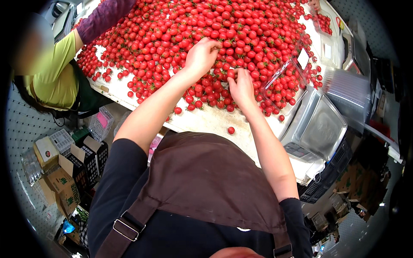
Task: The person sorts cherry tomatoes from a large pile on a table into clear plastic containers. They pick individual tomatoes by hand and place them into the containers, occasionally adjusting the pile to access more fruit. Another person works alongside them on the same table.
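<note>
While small red tomatoes [254, 43] are lying in a broad pile across the pale table [213, 118], two bare hands are resting within its near part, apart from each other. The left hand [201, 56], farther from the body, is curving its fingers down onto the fruit; the right hand [241, 87], nearer the front edge, is pointing its fingertips into the pile. Since the fingers are hiding the contact, one cannot tell whether either hand is closing on a tomato. To the right, a clear plastic container [277, 74] is lying among the fruit, with tomatoes showing through it, and a stack of clear trays [320, 127] is standing just beyond. One stray tomato [231, 130] is lying alone in front of the hands.

In judgement, sound handling is calling for light fingertip pressure, as ripe skins are probably splitting under a hard pinch. Taking fruit from the loose fringe is likely disturbing the pile less than digging into its middle, where round tomatoes are readily rolling. Keeping each hand to its own patch is probably preventing collisions, and the stray tomato is deserving care, lest the brown apron [211, 172] be brushing it off the edge.
</note>
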The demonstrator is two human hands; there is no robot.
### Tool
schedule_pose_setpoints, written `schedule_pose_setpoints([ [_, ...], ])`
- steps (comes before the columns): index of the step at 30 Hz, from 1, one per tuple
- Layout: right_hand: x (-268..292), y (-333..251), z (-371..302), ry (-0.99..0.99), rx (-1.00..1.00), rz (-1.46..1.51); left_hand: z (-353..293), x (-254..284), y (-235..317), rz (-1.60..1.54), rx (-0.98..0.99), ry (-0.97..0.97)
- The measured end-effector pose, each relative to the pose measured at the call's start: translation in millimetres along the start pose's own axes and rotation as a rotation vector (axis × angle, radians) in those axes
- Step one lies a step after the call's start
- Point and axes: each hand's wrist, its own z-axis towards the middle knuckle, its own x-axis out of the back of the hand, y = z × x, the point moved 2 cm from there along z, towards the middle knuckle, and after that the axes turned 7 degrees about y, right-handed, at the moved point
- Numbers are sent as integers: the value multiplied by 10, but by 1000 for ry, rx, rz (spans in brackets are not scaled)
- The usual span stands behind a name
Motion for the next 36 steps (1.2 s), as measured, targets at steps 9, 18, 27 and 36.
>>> schedule_pose_setpoints([
  [9,165,148,-698,-416,-667,1297,294,-471,120,524,-179,-19],
  [18,318,-2,-68,-181,-591,834,-370,93,15,-102,106,-89],
  [27,9,10,1063,146,190,-433,-1084,352,-284,-1352,999,-279],
  [36,-42,206,686,-97,-151,84,-893,426,-356,-1162,912,-234],
])
